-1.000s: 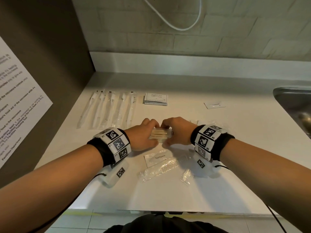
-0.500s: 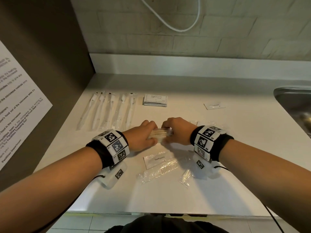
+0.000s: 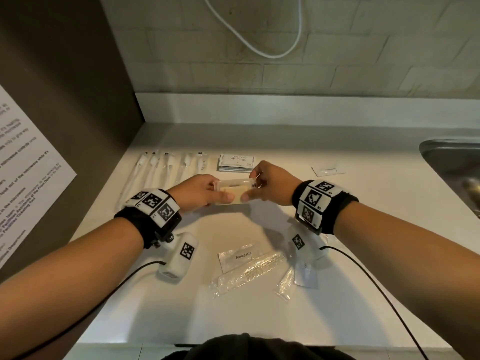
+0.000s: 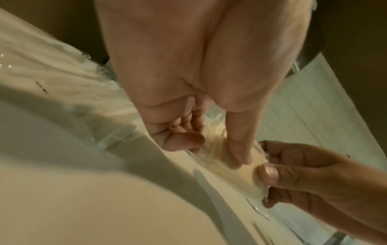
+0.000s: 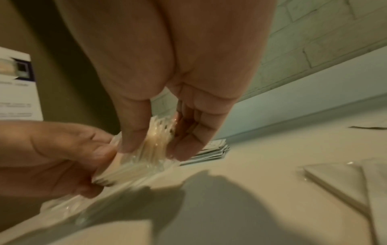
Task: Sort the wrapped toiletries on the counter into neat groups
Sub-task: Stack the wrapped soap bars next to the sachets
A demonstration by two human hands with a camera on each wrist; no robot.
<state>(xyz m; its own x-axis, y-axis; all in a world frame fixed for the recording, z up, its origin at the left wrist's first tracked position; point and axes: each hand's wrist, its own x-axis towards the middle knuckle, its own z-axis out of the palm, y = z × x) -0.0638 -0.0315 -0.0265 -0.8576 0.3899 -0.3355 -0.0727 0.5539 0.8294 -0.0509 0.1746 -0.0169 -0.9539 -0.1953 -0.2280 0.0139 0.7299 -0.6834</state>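
A white counter (image 3: 350,294) runs under a pale brick wall (image 3: 363,48), with a dark panel (image 3: 65,87) at 9 o'clock carrying a printed notice (image 3: 23,172), a white cable (image 3: 259,45) looping at 12 o'clock, and the corner of a steel sink (image 3: 457,162) at 3 o'clock.

At centre, both hands hold one stack of clear-wrapped, cream-coloured packets (image 3: 235,190) above the counter; how many packets are in it cannot be told. The left hand (image 3: 200,192) pinches the stack's left end between thumb and curled fingers, and the right hand (image 3: 270,184) pinches the right end the same way, the two thumbs almost meeting on the near edge.

At 11 o'clock five wrapped toothbrushes (image 3: 166,172) lie side by side in a row. Just right of them sits one stack of shampoo sachets (image 3: 235,162). At 2 o'clock lies one lone flat sachet (image 3: 327,170).

Near 6 o'clock lies one toothpaste sachet (image 3: 237,255), with one clear-wrapped comb (image 3: 249,271) overlapping its lower edge. At 5 o'clock lie one small clear packet (image 3: 285,283) and one white sachet (image 3: 306,275), partly hidden under the right wrist's camera.
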